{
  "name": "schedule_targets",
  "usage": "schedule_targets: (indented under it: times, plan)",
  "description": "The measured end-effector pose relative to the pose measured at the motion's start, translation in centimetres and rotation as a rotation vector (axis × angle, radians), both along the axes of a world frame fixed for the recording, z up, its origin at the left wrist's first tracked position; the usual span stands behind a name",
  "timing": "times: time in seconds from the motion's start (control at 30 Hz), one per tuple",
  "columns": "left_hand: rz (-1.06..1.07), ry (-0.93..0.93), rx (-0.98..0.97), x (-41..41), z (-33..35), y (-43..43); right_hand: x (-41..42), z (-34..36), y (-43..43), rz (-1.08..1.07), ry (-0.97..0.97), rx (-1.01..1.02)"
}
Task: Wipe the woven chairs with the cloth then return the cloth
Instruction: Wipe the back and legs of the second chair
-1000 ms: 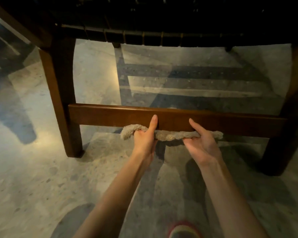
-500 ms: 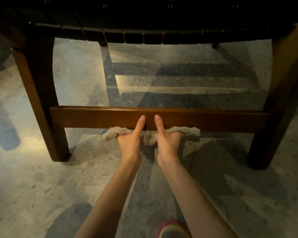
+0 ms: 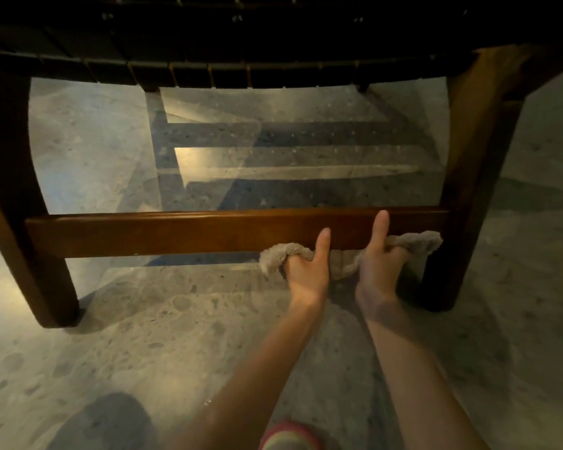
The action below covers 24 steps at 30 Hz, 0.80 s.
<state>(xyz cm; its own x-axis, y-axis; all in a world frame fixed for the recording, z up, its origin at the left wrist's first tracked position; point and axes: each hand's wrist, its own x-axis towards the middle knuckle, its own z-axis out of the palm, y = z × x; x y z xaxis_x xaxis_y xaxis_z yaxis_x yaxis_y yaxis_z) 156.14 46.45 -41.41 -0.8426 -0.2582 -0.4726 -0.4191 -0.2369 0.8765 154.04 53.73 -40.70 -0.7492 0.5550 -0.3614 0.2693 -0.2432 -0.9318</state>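
Both hands are gripping the twisted beige terry cloth [image 3: 345, 259] under the chair's brown wooden lower rail [image 3: 176, 233]. The left hand [image 3: 307, 276] and right hand [image 3: 379, 271] are lying thumbs-up against it, the cloth's long axis paralleling the rail, near the right leg [image 3: 462, 222].

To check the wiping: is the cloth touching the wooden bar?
Touching. The head view shows the cloth pressed under the wooden bar.

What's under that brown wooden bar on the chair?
A fluffy cloth runs along the underside of the bar, gripped by the left hand and right hand. The fingers curled behind are hidden. Below lies speckled floor.
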Motion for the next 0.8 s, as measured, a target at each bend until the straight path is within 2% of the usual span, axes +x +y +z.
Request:
schedule_targets:
  times: [0.1, 0.2, 0.3, 0.43, 0.57, 0.67, 0.8]
  plan:
    - [-0.095, -0.011, 0.083, -0.2, 0.3, 3.5, -1.1, 0.4, 3.6, -0.077, -0.052, -0.010]
    - [-0.112, -0.036, 0.105, -0.3, 0.9, 5.0, -1.0, 0.7, 4.5, -0.052, -0.090, 0.015]
    - [-0.132, 0.007, 0.061, -0.3, 0.7, 4.2, -0.7, 1.1, 3.6, -0.014, -0.112, 0.027]
    - [-0.053, -0.012, 0.034, 0.0, 0.8, 1.2, -0.2, 1.9, 1.4, 0.051, -0.143, -0.011]
    - [0.108, -0.039, -0.031, 0.9, 1.7, -5.8, 1.3, 1.3, -4.3, 0.273, -0.121, -0.093]
    - [0.284, -0.048, -0.111, 1.6, 2.2, -12.4, 2.2, 0.8, -10.1, 0.446, -0.175, -0.175]
    - [0.362, -0.078, -0.174, 3.1, 3.2, -19.8, 3.1, 1.5, -16.1, 0.677, -0.242, -0.342]
